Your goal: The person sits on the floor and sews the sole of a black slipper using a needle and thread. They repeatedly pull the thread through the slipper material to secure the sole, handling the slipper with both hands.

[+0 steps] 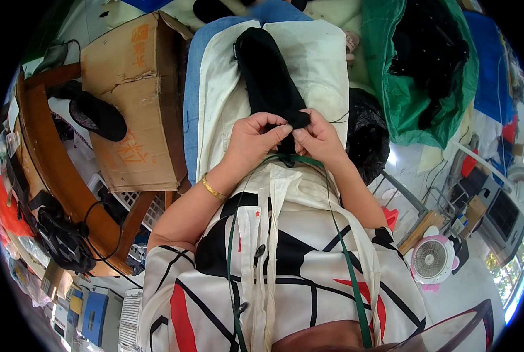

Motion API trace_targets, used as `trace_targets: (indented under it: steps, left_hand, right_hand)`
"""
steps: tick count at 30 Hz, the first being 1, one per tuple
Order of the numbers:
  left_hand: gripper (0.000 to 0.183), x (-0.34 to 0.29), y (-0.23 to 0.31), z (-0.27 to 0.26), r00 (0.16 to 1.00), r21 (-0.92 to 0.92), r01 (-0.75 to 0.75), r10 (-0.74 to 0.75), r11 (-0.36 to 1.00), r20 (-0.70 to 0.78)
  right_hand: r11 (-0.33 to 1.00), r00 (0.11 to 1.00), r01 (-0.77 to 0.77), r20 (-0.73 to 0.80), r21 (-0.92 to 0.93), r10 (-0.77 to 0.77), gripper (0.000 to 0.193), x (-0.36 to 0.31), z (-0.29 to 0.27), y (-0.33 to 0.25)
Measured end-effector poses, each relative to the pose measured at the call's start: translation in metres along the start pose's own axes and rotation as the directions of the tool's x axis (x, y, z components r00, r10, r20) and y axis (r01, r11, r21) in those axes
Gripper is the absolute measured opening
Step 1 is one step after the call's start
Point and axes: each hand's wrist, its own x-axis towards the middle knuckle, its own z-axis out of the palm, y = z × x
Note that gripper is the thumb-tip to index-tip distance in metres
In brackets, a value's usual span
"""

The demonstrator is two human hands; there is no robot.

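A black cloth slipper (266,73) lies lengthwise on the white apron (326,64) over my lap, toe end away from me, with a small pale tag at its left edge. My left hand (255,139) pinches the near end of the slipper between thumb and fingers. Close beside it, my right hand (319,139) is closed on the same bunched black fabric, the two thumbs almost meeting. A thin dark thread (339,119) runs out to the right of my right hand. Whether a needle sits between the fingers is too small to tell.
At left stands a brown cardboard box (130,105), with another black slipper (98,115) by it and a wooden bench (68,193). To the right, a green sack (385,76) holds black items, beside a black plastic bag (367,138). A pink-and-white fan (431,261) stands lower right.
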Motion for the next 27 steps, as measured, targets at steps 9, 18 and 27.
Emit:
trace_targets:
  steps: [9,18,27]
  left_hand:
    - [0.016,-0.001,-0.005,-0.001,0.998,0.126,-0.057,0.055,0.990,0.022]
    - [0.013,-0.007,0.025,-0.004,0.994,0.195,-0.048,0.028,0.980,0.104]
    - [0.011,-0.017,0.039,-0.040,0.995,0.488,-0.102,0.092,0.867,0.044]
  right_hand:
    - [0.893,0.987,0.144,0.129,-0.427,-0.097,0.035,0.009,-0.024,-0.043]
    - [0.386,0.812,0.542,0.345,-0.747,-0.471,0.018,0.047,-0.018,-0.035]
    - [0.978,0.978,0.209,0.011,0.011,-0.209,0.014,0.028,0.017,-0.007]
